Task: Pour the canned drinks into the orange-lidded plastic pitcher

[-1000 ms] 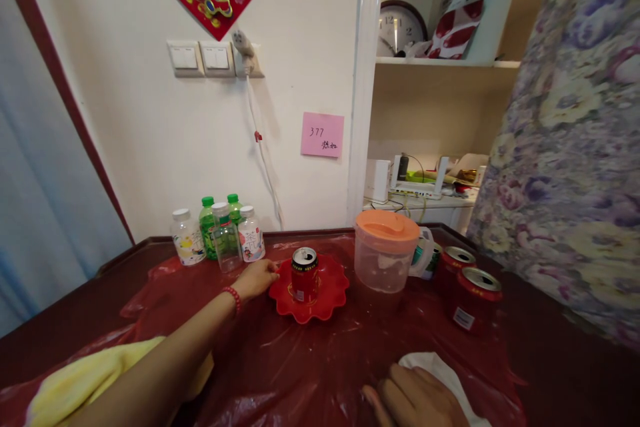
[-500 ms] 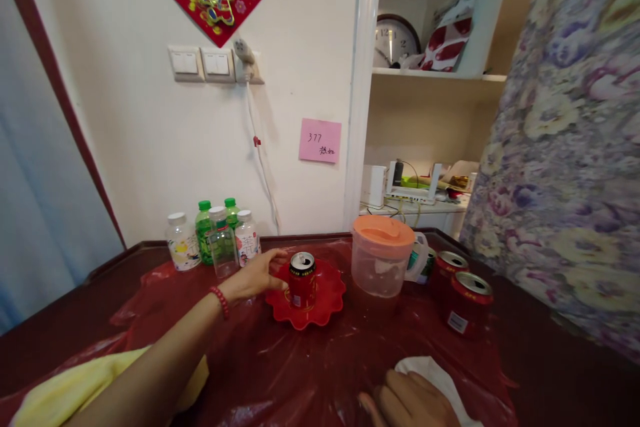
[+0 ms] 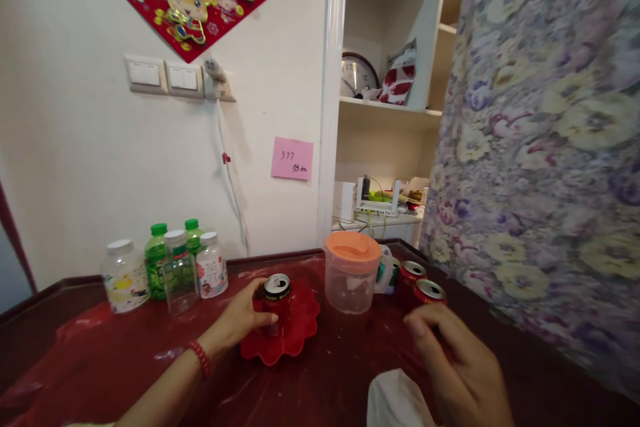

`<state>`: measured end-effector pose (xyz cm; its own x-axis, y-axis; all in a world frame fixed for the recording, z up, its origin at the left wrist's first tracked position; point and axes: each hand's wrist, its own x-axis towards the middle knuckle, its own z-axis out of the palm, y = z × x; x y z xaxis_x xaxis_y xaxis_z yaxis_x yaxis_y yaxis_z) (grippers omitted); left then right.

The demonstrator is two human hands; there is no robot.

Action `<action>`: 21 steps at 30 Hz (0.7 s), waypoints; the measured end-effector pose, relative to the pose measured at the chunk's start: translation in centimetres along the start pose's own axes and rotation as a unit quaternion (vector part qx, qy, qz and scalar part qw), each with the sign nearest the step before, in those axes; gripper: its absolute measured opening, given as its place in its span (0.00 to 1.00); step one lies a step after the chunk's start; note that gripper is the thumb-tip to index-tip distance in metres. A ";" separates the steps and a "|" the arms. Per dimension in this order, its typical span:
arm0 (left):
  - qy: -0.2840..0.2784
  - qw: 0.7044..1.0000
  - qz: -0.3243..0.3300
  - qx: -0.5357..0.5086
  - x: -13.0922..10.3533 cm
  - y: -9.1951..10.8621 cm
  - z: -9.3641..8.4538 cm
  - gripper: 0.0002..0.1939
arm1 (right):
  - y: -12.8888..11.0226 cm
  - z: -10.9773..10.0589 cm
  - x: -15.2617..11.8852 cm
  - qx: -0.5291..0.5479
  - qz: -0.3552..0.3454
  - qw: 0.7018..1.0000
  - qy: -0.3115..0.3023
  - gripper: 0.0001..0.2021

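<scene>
My left hand [image 3: 245, 313], with a red bead bracelet at the wrist, is wrapped round a red and black can [image 3: 277, 303] that stands on a red scalloped plate [image 3: 295, 340]. The can's opened top faces up. My right hand [image 3: 450, 360] is raised at the lower right, fingers curled, in front of two red cans [image 3: 414, 270]; whether anything is inside the curled fingers is hidden. Just left of that hand lies a white cloth [image 3: 397, 400].
A clear pitcher with an orange lid [image 3: 353, 273] stands right of the plate, a green can [image 3: 390, 275] behind its handle. Several bottles [image 3: 183, 280] stand at the left. A floral curtain [image 3: 530, 147] hangs at the right, beside shelves with a clock [image 3: 356, 73].
My left hand has closed round the can on the plate. My right hand has lifted away from the white cloth toward the red cans. The view has shifted to the right.
</scene>
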<state>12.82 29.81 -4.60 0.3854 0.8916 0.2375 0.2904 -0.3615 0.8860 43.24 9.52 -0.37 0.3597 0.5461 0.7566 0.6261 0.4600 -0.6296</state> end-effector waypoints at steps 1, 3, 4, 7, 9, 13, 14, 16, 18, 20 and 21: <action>0.008 1.000 0.000 -0.001 -0.1 0.1 0.1 0.35 | 0.6 0.0 1.2 0.013 0.045 0.999 0.016 0.16; 0.025 1.000 -0.001 -0.001 -0.3 0.3 0.4 0.36 | 2.3 0.5 3.6 0.027 0.099 0.993 0.060 0.21; 0.031 1.000 0.000 -0.001 -0.3 0.4 0.5 0.36 | 3.4 1.1 4.6 0.029 0.108 0.992 0.064 0.22; 0.043 0.999 0.003 0.008 -0.5 0.4 1.0 0.36 | 6.5 3.5 7.1 0.033 0.124 0.987 0.099 0.27; 0.051 0.999 0.004 0.010 -0.7 0.3 1.3 0.35 | 8.4 5.2 8.3 0.046 0.143 0.981 0.120 0.26; 0.059 0.998 0.012 -0.003 -0.8 -0.1 1.7 0.33 | 11.9 8.0 9.5 0.113 0.194 0.963 0.149 0.21; 0.059 0.998 0.012 -0.004 -0.8 -0.1 1.8 0.33 | 12.6 8.6 9.5 0.136 0.208 0.956 0.155 0.21; 0.058 0.998 0.009 0.007 -0.9 -0.2 1.8 0.32 | 13.9 9.6 9.3 0.181 0.234 0.940 0.171 0.21; 0.057 0.998 0.003 0.027 -0.9 -0.1 1.8 0.32 | 14.8 10.3 9.0 0.219 0.253 0.924 0.186 0.19; 0.054 0.998 -0.004 0.043 -1.0 0.1 1.7 0.33 | 15.4 10.8 8.5 0.251 0.265 0.910 0.197 0.18; 0.052 0.997 -0.007 0.048 -1.0 0.1 1.7 0.33 | 15.6 10.9 8.3 0.267 0.269 0.903 0.201 0.17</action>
<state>13.95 28.39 -5.40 0.2903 0.9180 0.2701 0.3798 -0.3697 0.8480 48.45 28.88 -5.82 0.8013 0.5433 0.2505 -0.0995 0.5339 -0.8397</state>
